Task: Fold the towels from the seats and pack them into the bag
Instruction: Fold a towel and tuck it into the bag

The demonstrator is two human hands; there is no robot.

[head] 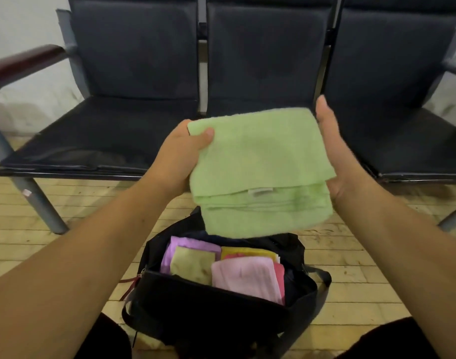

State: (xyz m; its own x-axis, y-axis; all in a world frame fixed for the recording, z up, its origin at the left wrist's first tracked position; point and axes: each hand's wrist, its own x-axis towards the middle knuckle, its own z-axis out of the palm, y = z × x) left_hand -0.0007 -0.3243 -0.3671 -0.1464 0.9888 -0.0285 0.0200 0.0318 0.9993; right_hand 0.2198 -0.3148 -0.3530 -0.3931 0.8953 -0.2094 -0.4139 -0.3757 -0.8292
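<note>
A folded light green towel (258, 167) hangs in the air above the bag, held from both sides. My left hand (180, 154) pinches its upper left corner, thumb on top. My right hand (335, 149) presses flat against its right edge, fingers pointing up. Below stands an open black bag (221, 304) on the floor. Inside lie several folded towels: a purple towel (185, 246), an olive towel (192, 264), a yellow towel (247, 252) and a pink towel (245, 277). The row of dark seats (113, 136) behind holds no towel.
Three dark padded seats stand in a row with a wooden armrest (19, 63) at the left and grey metal legs (40, 203). The floor is pale wooden planks (79, 244). My knees in dark trousers (105, 340) frame the bag.
</note>
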